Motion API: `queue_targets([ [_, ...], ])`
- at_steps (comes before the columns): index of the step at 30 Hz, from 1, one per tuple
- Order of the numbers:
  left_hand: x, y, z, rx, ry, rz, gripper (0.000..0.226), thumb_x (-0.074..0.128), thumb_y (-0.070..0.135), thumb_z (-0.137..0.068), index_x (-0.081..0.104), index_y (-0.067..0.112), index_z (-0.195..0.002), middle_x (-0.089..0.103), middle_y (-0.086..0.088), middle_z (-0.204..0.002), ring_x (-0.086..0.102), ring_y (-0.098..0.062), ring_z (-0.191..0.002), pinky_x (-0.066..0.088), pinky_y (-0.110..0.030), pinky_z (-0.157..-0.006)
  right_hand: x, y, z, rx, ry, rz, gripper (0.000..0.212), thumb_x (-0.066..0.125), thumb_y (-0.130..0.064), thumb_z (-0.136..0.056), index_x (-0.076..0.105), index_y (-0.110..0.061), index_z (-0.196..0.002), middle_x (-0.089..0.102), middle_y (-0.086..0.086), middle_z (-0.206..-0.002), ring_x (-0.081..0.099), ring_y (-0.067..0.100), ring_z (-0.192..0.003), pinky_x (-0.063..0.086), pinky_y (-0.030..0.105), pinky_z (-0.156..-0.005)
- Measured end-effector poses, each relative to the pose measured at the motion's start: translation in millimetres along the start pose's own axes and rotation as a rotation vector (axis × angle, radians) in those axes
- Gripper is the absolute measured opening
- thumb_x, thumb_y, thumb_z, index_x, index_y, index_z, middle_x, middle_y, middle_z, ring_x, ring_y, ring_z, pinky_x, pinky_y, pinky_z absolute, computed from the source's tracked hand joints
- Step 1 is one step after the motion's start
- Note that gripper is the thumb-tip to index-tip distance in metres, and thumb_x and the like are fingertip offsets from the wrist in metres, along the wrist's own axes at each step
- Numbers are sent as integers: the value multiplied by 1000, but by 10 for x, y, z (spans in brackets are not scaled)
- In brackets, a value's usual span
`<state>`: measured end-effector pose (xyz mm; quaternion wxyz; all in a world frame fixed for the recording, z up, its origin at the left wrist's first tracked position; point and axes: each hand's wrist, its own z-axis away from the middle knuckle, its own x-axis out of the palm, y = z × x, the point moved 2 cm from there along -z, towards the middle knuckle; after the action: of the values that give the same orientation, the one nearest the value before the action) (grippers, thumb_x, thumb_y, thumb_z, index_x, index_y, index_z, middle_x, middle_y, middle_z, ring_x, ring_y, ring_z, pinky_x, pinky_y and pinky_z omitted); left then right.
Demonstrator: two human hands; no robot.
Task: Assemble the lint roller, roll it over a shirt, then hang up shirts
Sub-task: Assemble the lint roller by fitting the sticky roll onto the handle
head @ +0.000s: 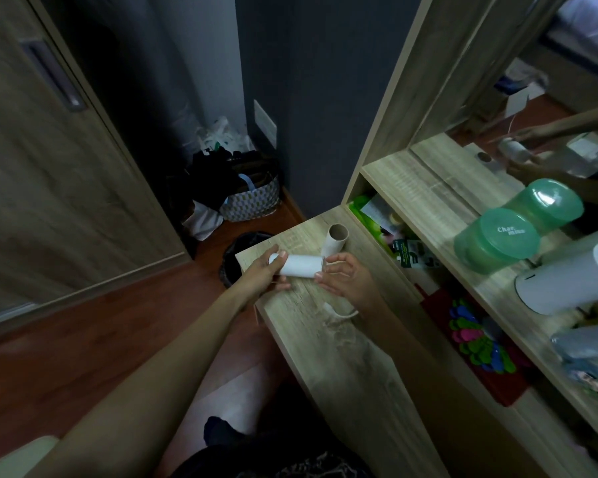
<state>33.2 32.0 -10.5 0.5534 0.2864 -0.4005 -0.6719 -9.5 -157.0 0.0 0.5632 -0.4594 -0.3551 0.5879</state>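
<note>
White lint roll [299,267] held over the far end of the tabletop [342,357]. Left hand [263,274] fingers [281,256] wrapped round its left end; right hand [347,279] fingers [335,259] narrow, touching its right end. Empty cardboard tube [334,241] lying just beyond.

This is a home, most likely a bedroom. A wooden wardrobe door [49,160] stands on the left, and a dressing counter [328,315] has a mirror [532,108] that reflects a bed. On the red-brown floor [83,339], a basket [252,198] holds clothes and bags.
</note>
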Motion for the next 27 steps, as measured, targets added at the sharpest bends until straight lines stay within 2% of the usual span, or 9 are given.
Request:
queue_targets([
  [3,1,9,9,9,-3,-13,61,48,34,-99,25,15,-152,45,-16,-140,61,-3,-58,59,-27,-75,-16,15,1,4,-12,9,37,83,-12,-68,59,-19,-97,70,7,-100,68,25,-97,56,49,-85],
  [5,-3,13,14,5,-11,-16,61,48,34,-99,25,14,-152,42,-16,-145,62,0,-54,59,-26,-73,-33,21,2,8,-28,38,38,85,-15,-66,60,-20,-95,70,7,-98,69,24,-95,56,50,-83],
  [10,-34,-5,-3,-13,-54,-41,60,50,34,-98,29,13,-150,45,-17,-142,58,-11,-68,57,-21,-60,-62,-12,36,71,-142,30,35,81,-8,-69,55,-15,-92,69,9,-98,68,29,-96,57,45,-83],
  [13,-46,-10,-18,-18,-62,-39,57,51,34,-98,34,13,-148,46,-18,-139,58,-14,-74,57,-22,-61,-54,-24,43,89,-171,15,37,80,-6,-70,50,-14,-91,68,10,-100,68,30,-96,57,43,-83],
  [16,-54,-9,-22,-20,-59,-57,56,51,36,-98,35,14,-148,48,-16,-138,59,-15,-78,57,-20,-61,-40,-32,35,79,-140,22,39,79,-5,-71,45,-13,-89,67,12,-102,69,25,-91,59,39,-79],
  [18,-55,-12,-20,-18,-53,-59,56,50,36,-98,35,15,-148,48,-15,-138,59,-16,-81,57,-20,-62,-34,-11,21,75,-97,34,42,81,-8,-69,45,-13,-90,65,17,-105,69,25,-89,59,42,-79],
  [23,-18,-35,3,2,-15,-65,54,48,35,-99,33,16,-148,49,-9,-133,60,-13,-83,59,-20,-66,-47,66,22,63,9,70,44,87,-19,-61,52,-22,-89,66,10,-101,69,27,-91,58,48,-78],
  [27,13,-70,3,4,5,-61,54,48,34,-100,33,16,-148,49,-9,-128,58,-13,-81,59,-22,-68,-54,111,-11,46,55,136,49,86,-38,-50,53,-31,-85,67,4,-98,68,23,-91,58,45,-78],
])
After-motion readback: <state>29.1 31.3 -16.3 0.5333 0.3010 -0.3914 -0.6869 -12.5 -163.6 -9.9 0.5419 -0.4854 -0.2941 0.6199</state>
